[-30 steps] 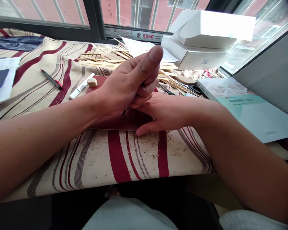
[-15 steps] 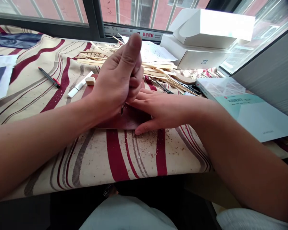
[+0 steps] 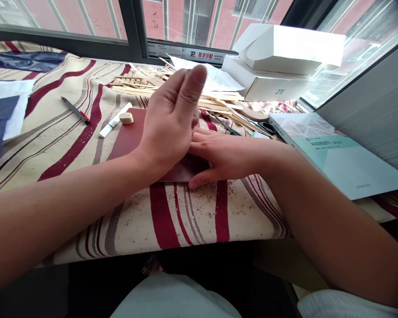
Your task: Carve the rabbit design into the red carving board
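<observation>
My left hand (image 3: pixel 170 123) is curled into a fist, thumb on top, above a reddish-brown board (image 3: pixel 128 139). Whatever its fingers wrap around is hidden behind the hand in this view. My right hand (image 3: pixel 223 154) lies with its fingers stretched out over the board's right part, the thumb resting near the front edge. The right fingertips end close beside the left fist, partly covered by it. A beige eraser (image 3: pixel 126 118) sits at the board's far left corner, and a white marker (image 3: pixel 115 120) lies just left of it. Small shavings (image 3: pixel 199 207) dot the striped cloth in front.
Thin wooden strips (image 3: pixel 135 86) and a paper sheet (image 3: pixel 220 79) are piled behind the board. Scissors (image 3: pixel 230 129) lie right of it. A white box (image 3: pixel 272 84) and a book (image 3: pixel 348 154) occupy the right. A pen (image 3: pixel 75 110) lies leftward on the cloth (image 3: pixel 96 70).
My left fist has shifted slightly right and down in the picture, and a dark thin tip seen below it earlier is now hidden. My right hand stays flat. The view has tilted slightly.
</observation>
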A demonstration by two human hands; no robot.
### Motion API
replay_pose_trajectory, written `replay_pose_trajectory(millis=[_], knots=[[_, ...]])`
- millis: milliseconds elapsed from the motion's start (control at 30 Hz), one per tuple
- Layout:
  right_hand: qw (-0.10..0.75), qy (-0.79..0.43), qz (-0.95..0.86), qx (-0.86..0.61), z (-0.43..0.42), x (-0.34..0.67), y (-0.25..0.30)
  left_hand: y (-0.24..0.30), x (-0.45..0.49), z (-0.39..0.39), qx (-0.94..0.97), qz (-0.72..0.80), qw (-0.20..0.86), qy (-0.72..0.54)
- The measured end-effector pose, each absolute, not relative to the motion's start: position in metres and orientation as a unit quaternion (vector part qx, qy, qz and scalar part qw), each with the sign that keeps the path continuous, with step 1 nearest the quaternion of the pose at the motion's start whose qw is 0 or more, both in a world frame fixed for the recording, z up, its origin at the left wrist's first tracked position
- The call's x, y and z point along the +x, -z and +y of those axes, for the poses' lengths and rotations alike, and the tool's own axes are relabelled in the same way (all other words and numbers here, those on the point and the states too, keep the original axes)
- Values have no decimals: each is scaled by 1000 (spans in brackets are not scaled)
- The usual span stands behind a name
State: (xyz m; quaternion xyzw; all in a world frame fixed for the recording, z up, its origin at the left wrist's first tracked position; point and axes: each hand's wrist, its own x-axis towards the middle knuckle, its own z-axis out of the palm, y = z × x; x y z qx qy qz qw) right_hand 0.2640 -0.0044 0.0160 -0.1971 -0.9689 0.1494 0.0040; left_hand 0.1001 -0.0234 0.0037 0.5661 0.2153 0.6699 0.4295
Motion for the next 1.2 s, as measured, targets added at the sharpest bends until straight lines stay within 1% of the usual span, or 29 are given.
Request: replay_pose_trajectory(millis=[33, 67, 167, 233, 333, 433, 567, 733, 867, 1000, 1200], knots=[[5, -148, -970, -190, -4, 264, -16, -6, 97, -23, 557, 237, 464, -647], [6, -150, -972, -183, -4, 264, -16, -10, 93, -23, 563, 268, 514, -589], [15, -169, -971, -168, -6, 264, -18, -24, 82, -23, 599, 260, 619, -437], [21, -186, -968, -164, -7, 263, -20, -29, 79, -21, 615, 227, 662, -364], [32, -194, -967, -161, -9, 262, -23, -29, 78, -18, 619, 177, 696, -317], [32, -185, -967, -171, -9, 262, -22, -26, 79, -20, 622, 154, 683, -351], [24, -180, -968, -173, -7, 262, -20, -23, 82, -27, 627, 188, 610, -447], [21, -167, -971, -172, -6, 263, -18, -23, 86, -31, 621, 186, 572, -502], [27, -168, -970, -173, -5, 264, -16, -28, 87, -32, 624, 227, 570, -485], [31, -184, -966, -178, -7, 264, -17, -35, 91, -34, 627, 239, 594, -444], [21, -208, -958, -198, -10, 263, -20, -37, 92, -29, 646, 250, 599, -401]])
